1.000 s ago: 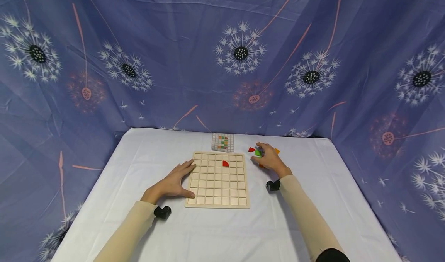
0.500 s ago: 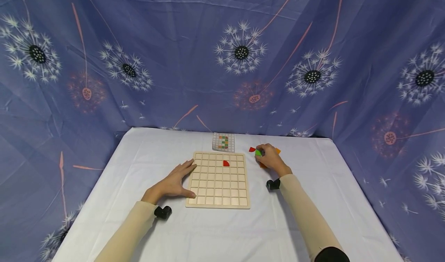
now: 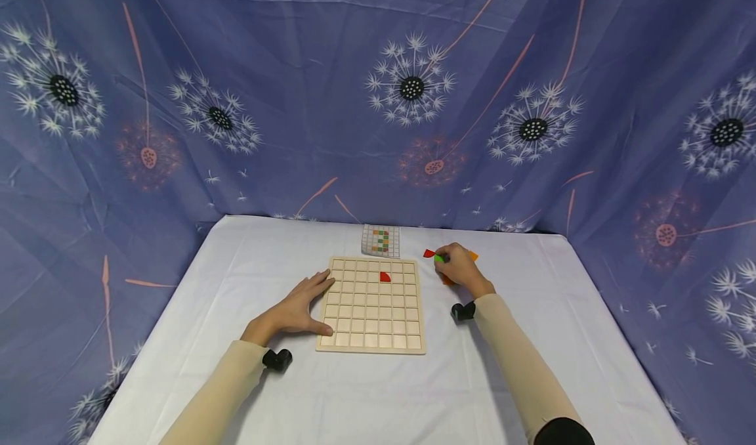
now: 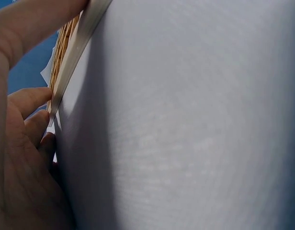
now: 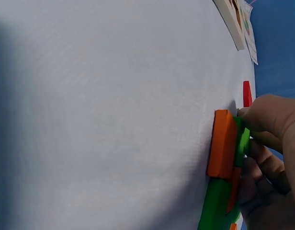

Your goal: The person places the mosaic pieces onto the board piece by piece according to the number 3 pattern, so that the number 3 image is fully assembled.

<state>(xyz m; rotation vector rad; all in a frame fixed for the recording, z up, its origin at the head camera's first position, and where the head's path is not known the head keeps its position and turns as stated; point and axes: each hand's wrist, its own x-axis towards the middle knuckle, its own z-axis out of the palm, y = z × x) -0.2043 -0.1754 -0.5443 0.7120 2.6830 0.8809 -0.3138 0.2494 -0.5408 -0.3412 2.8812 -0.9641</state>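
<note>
Right hand among small coloured tiles beside a gridded wooden board on the worktop.
Its fingers curl onto a green tile lying against an orange tile; both look light, rigid and smooth, best pinched by opposite edges. The left hand rests flat, fingers extended, steadying the board's left edge.

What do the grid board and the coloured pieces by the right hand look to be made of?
Grid board: probably unfinished light wood, pale tan and matte, with raised ribs forming square cells.
Coloured pieces: likely painted wood or plastic; thick flat blocks in solid orange and green with clean edges and a dull sheen. The right wrist view cannot settle which.
The right hand touches them.
</note>
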